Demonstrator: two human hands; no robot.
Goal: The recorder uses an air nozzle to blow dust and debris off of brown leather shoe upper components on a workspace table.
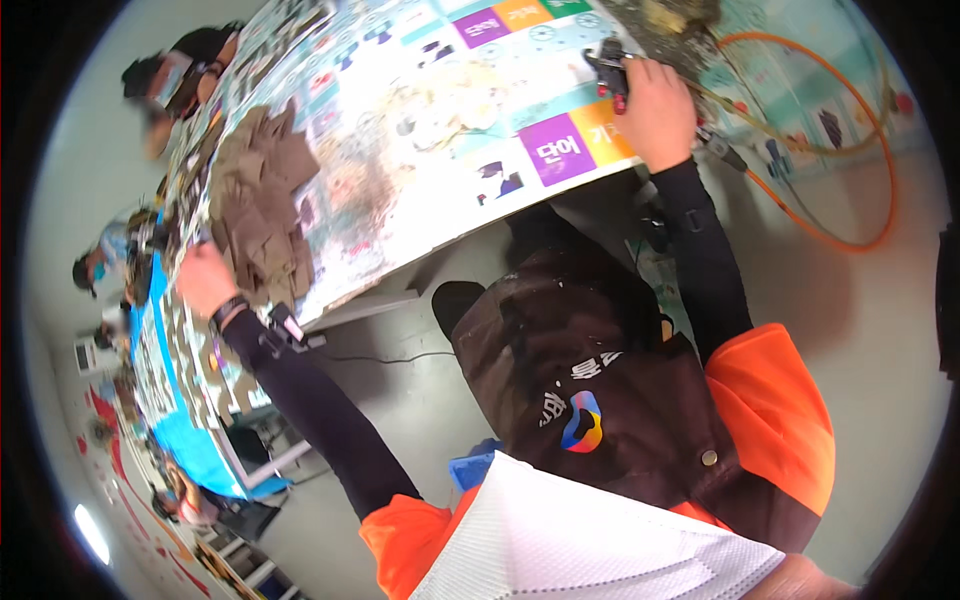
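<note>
My right hand (pixel 660 115) is closed around a black hand tool with red parts (pixel 608 72) at the table's right end; its exact kind is unclear. A dark hose fitting (pixel 722 152) shows beside that wrist, joined to an orange hose. My left hand (pixel 205 281) reaches to the far left, beside a pile of flat brown pieces (pixel 262 205) that overlap one another. Its fingers are small and blurred, so I cannot make out whether they hold a piece.
The table (pixel 400 215) has a printed covering with pale and dark stains. The orange hose (pixel 893 190) loops at the right. More brown pieces (pixel 195 365) lie in rows by a blue surface (pixel 190 440) at the left. Other people (pixel 185 75) are along the far side.
</note>
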